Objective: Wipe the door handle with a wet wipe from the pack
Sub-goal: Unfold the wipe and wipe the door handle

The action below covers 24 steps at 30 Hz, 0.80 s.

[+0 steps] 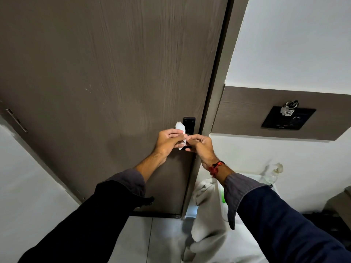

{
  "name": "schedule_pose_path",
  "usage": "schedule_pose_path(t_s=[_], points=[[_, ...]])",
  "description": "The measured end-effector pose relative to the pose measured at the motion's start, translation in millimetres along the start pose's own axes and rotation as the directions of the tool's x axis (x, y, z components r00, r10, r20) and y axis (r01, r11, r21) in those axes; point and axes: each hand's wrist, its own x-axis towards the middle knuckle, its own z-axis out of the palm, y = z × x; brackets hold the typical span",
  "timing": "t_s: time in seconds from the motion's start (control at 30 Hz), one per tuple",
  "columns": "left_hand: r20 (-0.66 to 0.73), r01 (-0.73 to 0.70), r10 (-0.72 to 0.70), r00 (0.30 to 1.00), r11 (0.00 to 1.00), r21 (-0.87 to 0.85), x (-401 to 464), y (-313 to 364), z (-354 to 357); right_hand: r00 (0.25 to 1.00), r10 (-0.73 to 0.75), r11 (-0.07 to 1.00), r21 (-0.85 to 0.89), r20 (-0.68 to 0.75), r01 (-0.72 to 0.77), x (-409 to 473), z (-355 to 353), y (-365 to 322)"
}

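Dim, even light — sharp focus, strong wide-angle bending at edges.

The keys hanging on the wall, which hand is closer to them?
The right hand. It is at the door's lock plate, below and left of the keys. The left hand, holding the wet wipe, is farther left, so farther from them.

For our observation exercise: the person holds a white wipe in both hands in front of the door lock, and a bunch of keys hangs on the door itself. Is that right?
Not quite. The head view shows the keys hanging at the dark wall panel right of the door, not on the door. The rest holds: both the left hand and right hand hold the white wipe before the lock.
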Motion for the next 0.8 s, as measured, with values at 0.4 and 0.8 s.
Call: schedule_pose_path(t_s=[0.4,0.8], points=[[-0.174,0.07,-0.043,0.984,0.985,0.155,0,-20,-33,0.936,0.123,0.987,-0.053,-0.329,-0.149,-1,-15,15],[-0.201,0.116,-0.078,0.976,0.976,0.183,-1,-33,-41,0.834,0.372,0.924,0.076,-0.406,-0.375,0,0,14]])
